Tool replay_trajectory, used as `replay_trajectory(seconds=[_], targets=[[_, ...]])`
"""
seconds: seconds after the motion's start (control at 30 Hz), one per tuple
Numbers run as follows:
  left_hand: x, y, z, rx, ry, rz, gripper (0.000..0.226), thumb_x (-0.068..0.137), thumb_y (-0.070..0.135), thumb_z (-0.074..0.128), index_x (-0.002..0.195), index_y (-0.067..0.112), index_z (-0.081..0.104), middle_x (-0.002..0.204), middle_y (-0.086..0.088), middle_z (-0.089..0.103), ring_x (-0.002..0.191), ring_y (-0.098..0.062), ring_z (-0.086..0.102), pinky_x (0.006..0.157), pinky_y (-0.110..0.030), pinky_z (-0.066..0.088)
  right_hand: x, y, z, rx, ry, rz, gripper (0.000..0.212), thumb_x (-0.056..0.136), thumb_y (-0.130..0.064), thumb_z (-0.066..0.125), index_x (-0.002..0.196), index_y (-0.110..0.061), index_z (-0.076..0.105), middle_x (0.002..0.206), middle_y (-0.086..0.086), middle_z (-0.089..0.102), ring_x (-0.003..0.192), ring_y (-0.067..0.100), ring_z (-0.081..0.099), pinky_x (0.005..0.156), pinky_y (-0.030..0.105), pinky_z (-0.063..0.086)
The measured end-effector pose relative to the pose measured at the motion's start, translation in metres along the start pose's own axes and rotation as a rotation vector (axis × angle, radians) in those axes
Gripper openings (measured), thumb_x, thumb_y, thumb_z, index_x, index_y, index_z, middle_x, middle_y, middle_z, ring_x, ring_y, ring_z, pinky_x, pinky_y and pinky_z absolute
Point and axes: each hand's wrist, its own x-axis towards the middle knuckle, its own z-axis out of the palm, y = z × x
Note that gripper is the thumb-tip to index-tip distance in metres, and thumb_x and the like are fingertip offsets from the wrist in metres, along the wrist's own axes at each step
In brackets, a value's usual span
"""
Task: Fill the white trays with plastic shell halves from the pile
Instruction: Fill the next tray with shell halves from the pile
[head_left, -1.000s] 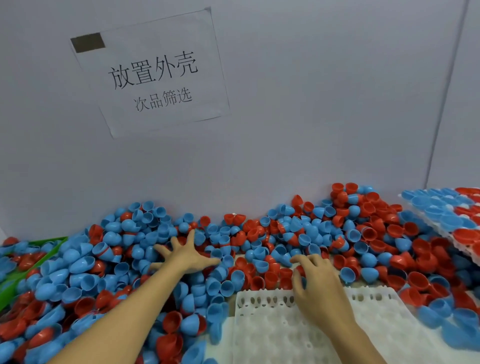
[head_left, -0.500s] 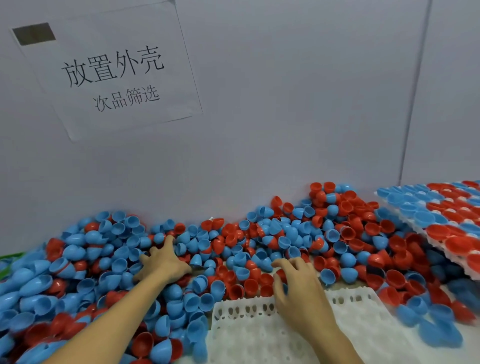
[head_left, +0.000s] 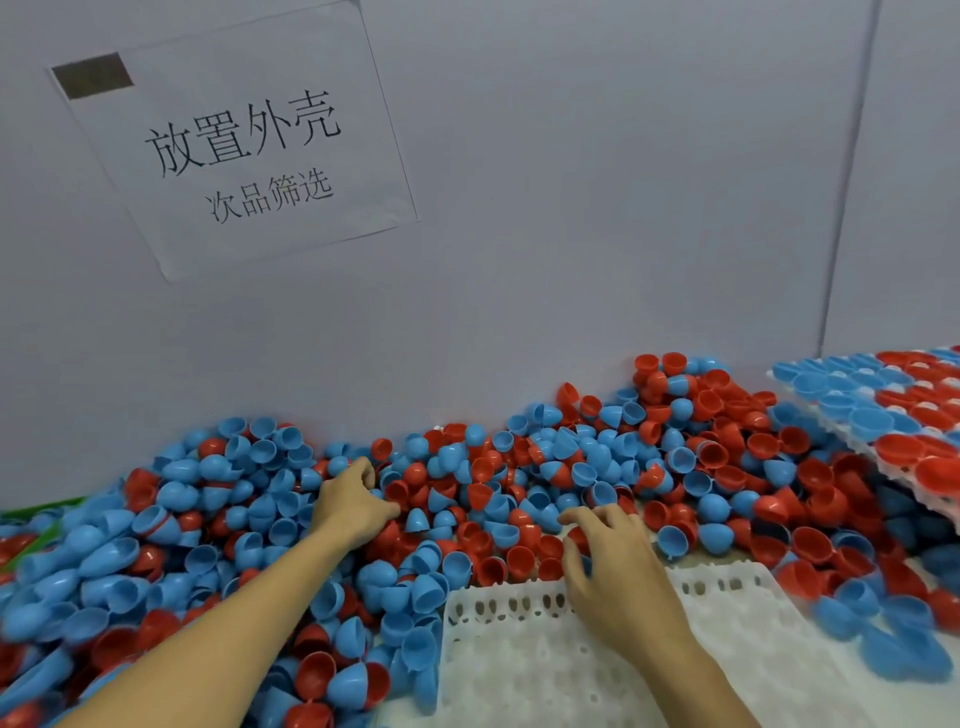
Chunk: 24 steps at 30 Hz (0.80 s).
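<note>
The pile (head_left: 519, 483) of blue and red plastic shell halves was huge, banked up against the grey wall (head_left: 571, 234) and spreading the whole width of the bench, from the far left edge right over to under the tray on the right. The white tray (head_left: 519, 670) being worked on sat at the bottom middle, its pockets bare as far as I could see, with its far edge butting right into the shells. The left hand (head_left: 353, 506) was dug into the heap a bit left of center, fingers curled down around some shells, looked like a red one at the fingertips, but I couldn't tell exactly which piece it had. The right hand (head_left: 613, 566) hovered over the tray's far edge with fingers bent and slightly spread, tips touching the red and blue shells there; couldn't tell if it really held anything. Over on the right a filled tray (head_left: 883, 415) sat propped up on the heap at a tilt, loaded with rows of blue and red halves. Up on the wall was a paper sign (head_left: 244, 145) with printed Chinese characters and a strip of dark tape (head_left: 92, 75) on its corner.
</note>
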Motion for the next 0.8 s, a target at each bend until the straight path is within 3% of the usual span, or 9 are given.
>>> replay_trajectory(seconds=[0.13, 0.23, 0.33, 0.4, 0.43, 0.47, 0.53, 0.67, 0.8], targets=[[0.007, 0.004, -0.011, -0.214, 0.03, 0.011, 0.028, 0.08, 0.019, 0.076, 0.083, 0.015, 0.049, 0.071, -0.002, 0.053, 0.06, -0.017, 0.044, 0.052, -0.029, 0.036, 0.0, 0.0, 0.0, 0.019, 0.011, 0.001, 0.027, 0.1, -0.033, 0.047, 0.126, -0.032, 0.052, 0.119, -0.011, 0.046, 0.11, 0.008, 0.038, 0.092, 0.027, 0.045], [0.007, 0.012, -0.022, -0.213, -0.066, 0.08, 0.026, 0.085, 0.023, 0.071, 0.105, 0.022, 0.055, 0.089, -0.004, 0.06, 0.071, -0.015, 0.052, 0.06, -0.029, 0.041, 0.0, 0.0, -0.001, 0.02, 0.01, 0.002, 0.027, 0.1, -0.034, 0.047, 0.126, -0.033, 0.052, 0.119, -0.011, 0.047, 0.111, 0.008, 0.038, 0.093, 0.027, 0.045], [0.007, 0.024, -0.029, -0.046, -0.282, 0.16, 0.073, 0.082, 0.043, 0.076, 0.144, 0.032, 0.039, 0.137, -0.005, 0.048, 0.116, -0.023, 0.053, 0.091, -0.035, 0.045, 0.0, 0.0, -0.001, 0.015, 0.006, -0.003, 0.027, 0.1, -0.034, 0.047, 0.126, -0.032, 0.052, 0.118, -0.01, 0.047, 0.11, 0.008, 0.039, 0.093, 0.027, 0.045], [0.009, 0.034, -0.025, 0.151, -0.341, 0.162, 0.103, 0.072, 0.068, 0.075, 0.155, 0.041, 0.019, 0.161, -0.012, 0.023, 0.143, -0.039, 0.032, 0.114, -0.052, 0.034, 0.0, 0.0, -0.001, 0.012, 0.006, -0.004, 0.026, 0.1, -0.034, 0.047, 0.125, -0.032, 0.052, 0.117, -0.01, 0.047, 0.109, 0.009, 0.039, 0.092, 0.027, 0.045], [0.008, 0.039, -0.02, 0.23, -0.348, 0.153, 0.113, 0.067, 0.077, 0.073, 0.156, 0.045, 0.011, 0.166, -0.014, 0.009, 0.15, -0.045, 0.015, 0.118, -0.059, 0.023, 0.0, 0.0, 0.0, 0.009, 0.005, -0.004, 0.026, 0.1, -0.034, 0.047, 0.125, -0.033, 0.052, 0.117, -0.01, 0.047, 0.11, 0.009, 0.039, 0.092, 0.027, 0.045], [0.008, 0.044, -0.014, 0.273, -0.355, 0.143, 0.119, 0.064, 0.081, 0.072, 0.156, 0.048, 0.005, 0.167, -0.013, -0.002, 0.15, -0.049, 0.003, 0.118, -0.063, 0.016, 0.0, 0.0, 0.0, 0.008, 0.004, -0.004, 0.026, 0.1, -0.034, 0.047, 0.125, -0.033, 0.052, 0.117, -0.01, 0.046, 0.11, 0.009, 0.039, 0.092, 0.027, 0.045], [0.007, 0.053, 0.003, 0.27, -0.374, 0.126, 0.12, 0.064, 0.078, 0.073, 0.157, 0.049, 0.002, 0.166, -0.013, -0.012, 0.149, -0.054, -0.004, 0.118, -0.065, 0.014, 0.001, 0.001, 0.001, 0.011, 0.001, -0.005, 0.026, 0.099, -0.034, 0.048, 0.125, -0.033, 0.052, 0.116, -0.011, 0.046, 0.109, 0.008, 0.038, 0.091, 0.026, 0.045], [0.007, 0.07, 0.028, 0.158, -0.3, 0.078, 0.103, 0.073, 0.057, 0.077, 0.155, 0.041, 0.017, 0.161, -0.014, 0.003, 0.145, -0.053, 0.013, 0.115, -0.059, 0.03, 0.001, 0.003, 0.002, 0.007, 0.007, -0.022, 0.025, 0.099, -0.035, 0.047, 0.124, -0.035, 0.051, 0.113, -0.013, 0.045, 0.106, 0.006, 0.038, 0.088, 0.023, 0.043], [0.01, 0.068, 0.034, 0.163, -0.326, 0.059, 0.11, 0.07, 0.053, 0.082, 0.155, 0.041, 0.013, 0.161, -0.018, -0.002, 0.143, -0.052, 0.022, 0.113, -0.055, 0.036, 0.001, 0.004, 0.003, 0.003, 0.009, -0.024, 0.025, 0.1, -0.036, 0.046, 0.124, -0.035, 0.052, 0.114, -0.013, 0.045, 0.107, 0.006, 0.038, 0.089, 0.023, 0.043]])
